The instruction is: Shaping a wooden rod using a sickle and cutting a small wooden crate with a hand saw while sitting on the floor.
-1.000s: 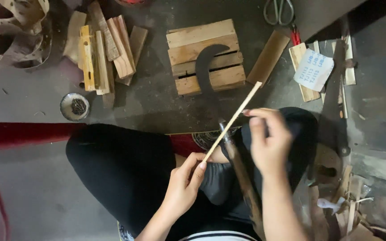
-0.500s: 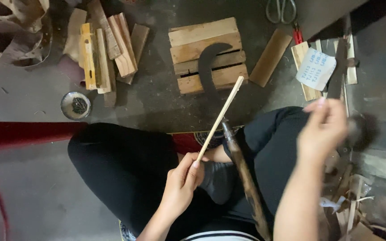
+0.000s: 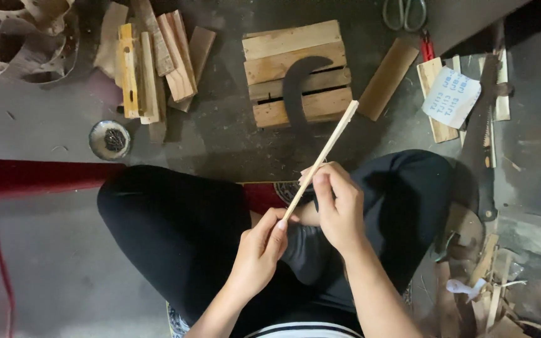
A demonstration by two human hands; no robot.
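Block: slatted wooden block on the floor, a dark curved blade lying across it.
Offcuts: wood pieces heaped left of the block.
Bowl: small, round, below the offcuts.
Scissors: top edge.
Plank: right of the block.
Saw: far right, beside a paper.

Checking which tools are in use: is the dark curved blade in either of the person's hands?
No: the dark curved blade lies on the slatted wooden block, while both hands grip the thin pale wooden stick.
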